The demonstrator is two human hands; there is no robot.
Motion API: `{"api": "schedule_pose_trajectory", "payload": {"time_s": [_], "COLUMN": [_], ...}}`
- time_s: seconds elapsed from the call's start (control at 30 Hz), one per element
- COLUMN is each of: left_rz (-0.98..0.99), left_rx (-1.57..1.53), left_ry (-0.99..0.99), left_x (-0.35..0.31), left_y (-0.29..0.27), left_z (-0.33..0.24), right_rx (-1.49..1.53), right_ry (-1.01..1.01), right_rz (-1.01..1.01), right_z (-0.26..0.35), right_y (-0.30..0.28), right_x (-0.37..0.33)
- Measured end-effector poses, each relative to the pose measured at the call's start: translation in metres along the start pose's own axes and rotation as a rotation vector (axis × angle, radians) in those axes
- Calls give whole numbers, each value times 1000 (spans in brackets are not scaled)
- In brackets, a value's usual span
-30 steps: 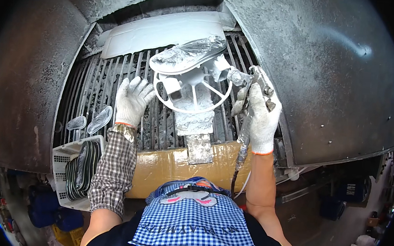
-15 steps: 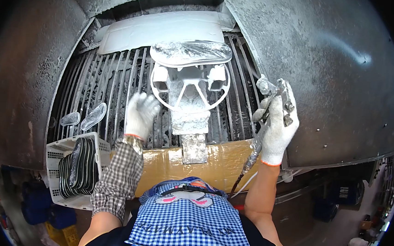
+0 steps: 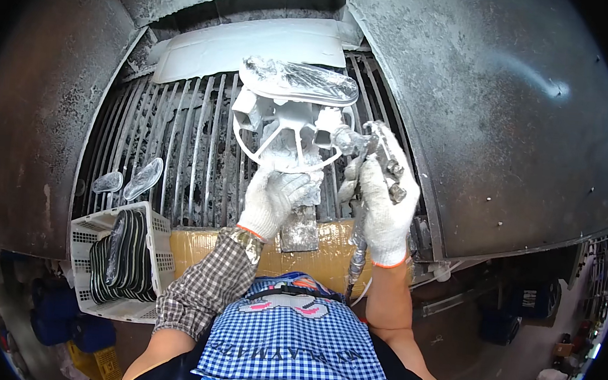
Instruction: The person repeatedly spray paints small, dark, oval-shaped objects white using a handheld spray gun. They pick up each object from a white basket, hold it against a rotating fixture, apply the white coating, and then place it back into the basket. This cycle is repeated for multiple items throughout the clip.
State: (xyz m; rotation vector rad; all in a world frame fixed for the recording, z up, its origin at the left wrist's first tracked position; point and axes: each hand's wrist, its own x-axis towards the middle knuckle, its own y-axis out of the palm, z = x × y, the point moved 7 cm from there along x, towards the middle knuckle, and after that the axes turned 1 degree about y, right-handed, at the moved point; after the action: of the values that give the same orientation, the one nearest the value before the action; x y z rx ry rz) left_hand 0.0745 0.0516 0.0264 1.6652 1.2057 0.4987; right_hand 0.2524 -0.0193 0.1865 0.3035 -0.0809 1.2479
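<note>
Right hand [image 3: 388, 211]: gloved, wrapped around a spray gun [image 3: 373, 142]; nozzle turned left, beside the right part of the wheel; contact there cannot be told.
Left hand [image 3: 271, 202]: gloved, at the near rim of the white spoked wheel [image 3: 290, 127], just far of a metal support plate [image 3: 301, 231]; grasp or mere touch, cannot tell.
Sole [image 3: 299, 82]: at the wheel's far side, long way left to right; top glossy, film-like; white blocks [image 3: 248, 109] just near of it, one left, one right.
Handling, judged: steer wheel by rim or spokes, not by the slick-looking sole; level nozzle with the sole's edge, at an even stand-off; left fingers best out of the nozzle's line.
Hose [image 3: 357, 255]: hanging from the gun toward the near side, across the taped ledge [image 3: 196, 249]; slack advisable.
In the way: right block close to nozzle; rim and spokes likely to catch the gun; booth wall [image 3: 520, 171] to the right, limiting swing.
Left side: white basket [image 3: 160, 243] with striped dark soles [image 3: 125, 262]; two clear sole-shaped pieces [image 3: 143, 179] loose on the metal grate [image 3: 201, 132], just far of the basket.
Far end: pale board [image 3: 258, 47] across the grate.
</note>
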Motion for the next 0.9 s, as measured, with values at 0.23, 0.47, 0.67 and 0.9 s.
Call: {"api": "schedule_pose_trajectory", "payload": {"time_s": [0.23,0.47,0.67,0.9], "left_rz": [-131,-126,-136,-124], "left_rx": [-1,-19,-25,-9], "left_ry": [51,77,95,147], "left_x": [1,0,0,-3], "left_y": [-19,-25,-42,-48], "left_z": [-13,-26,-41,-64], "right_rx": [184,173,126,128], "right_ry": [17,-12,-14,6], "right_rz": [-78,-131,-176,-145], "right_z": [10,14,26,23], "right_y": [-14,-36,-34,-35], "right_x": [-3,-8,-24,-29]}}
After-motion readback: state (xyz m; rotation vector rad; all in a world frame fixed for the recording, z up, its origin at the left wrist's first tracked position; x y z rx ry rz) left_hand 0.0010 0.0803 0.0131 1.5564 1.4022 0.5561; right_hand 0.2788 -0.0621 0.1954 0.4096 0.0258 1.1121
